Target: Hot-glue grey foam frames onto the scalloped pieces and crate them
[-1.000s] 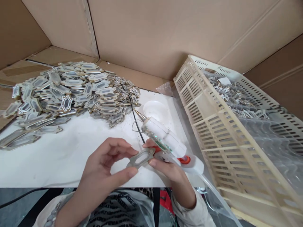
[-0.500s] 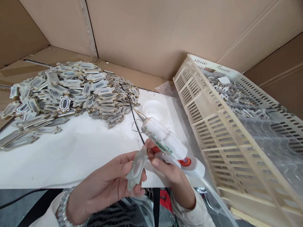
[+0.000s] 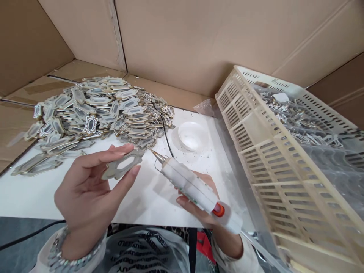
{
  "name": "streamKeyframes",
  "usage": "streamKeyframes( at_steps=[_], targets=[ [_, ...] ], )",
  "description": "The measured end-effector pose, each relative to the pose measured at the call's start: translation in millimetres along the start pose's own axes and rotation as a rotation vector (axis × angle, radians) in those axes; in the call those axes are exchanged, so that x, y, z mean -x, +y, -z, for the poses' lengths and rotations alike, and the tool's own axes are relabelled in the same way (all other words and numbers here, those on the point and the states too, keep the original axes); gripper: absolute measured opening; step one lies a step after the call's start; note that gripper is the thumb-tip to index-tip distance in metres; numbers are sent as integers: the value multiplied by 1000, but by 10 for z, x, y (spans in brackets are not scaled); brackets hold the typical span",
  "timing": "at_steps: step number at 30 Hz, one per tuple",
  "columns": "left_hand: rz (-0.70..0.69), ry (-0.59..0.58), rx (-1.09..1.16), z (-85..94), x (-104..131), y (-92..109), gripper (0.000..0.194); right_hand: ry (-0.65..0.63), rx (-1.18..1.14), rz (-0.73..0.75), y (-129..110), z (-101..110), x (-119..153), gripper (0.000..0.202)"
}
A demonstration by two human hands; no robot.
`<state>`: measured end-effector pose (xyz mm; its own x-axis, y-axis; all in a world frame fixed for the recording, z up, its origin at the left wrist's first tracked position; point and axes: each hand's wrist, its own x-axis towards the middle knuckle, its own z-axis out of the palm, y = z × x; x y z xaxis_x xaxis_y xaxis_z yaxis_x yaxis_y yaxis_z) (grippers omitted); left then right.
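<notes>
Between thumb and fingers, my left hand [image 3: 93, 185] holds a grey ornate frame piece [image 3: 113, 169] with an oval opening, tilted above the white table. My right hand [image 3: 196, 201] grips a white glue gun [image 3: 189, 184]; its metal tip points up and left, close to the right end of the frame piece. Whether tip and piece touch is hard to tell. A large pile of similar frame pieces [image 3: 99, 104] lies behind my left hand. Some of my right fingers are hidden behind the gun.
A shallow white dish [image 3: 191, 136] stands on the white table [image 3: 133, 206]. To the right is a cream plastic crate [image 3: 256, 144] with small metal parts in clear trays. Cardboard walls [image 3: 182, 41] rise behind. A black cable runs from the pile toward the glue gun.
My left hand has moved left and up, turning the frame piece to a flatter angle. My right hand no longer meets the left; the gun's tip now points at the piece. The view has shifted slightly.
</notes>
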<state>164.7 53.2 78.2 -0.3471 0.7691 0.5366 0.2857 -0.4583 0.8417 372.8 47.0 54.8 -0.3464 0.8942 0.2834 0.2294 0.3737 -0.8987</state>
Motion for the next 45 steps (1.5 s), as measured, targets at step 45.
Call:
streamKeyframes(
  at_steps=[45],
  targets=[
    [-3,-32,-4,110,8,-84,32,12,91,31,77,-36,10,14]
  ],
)
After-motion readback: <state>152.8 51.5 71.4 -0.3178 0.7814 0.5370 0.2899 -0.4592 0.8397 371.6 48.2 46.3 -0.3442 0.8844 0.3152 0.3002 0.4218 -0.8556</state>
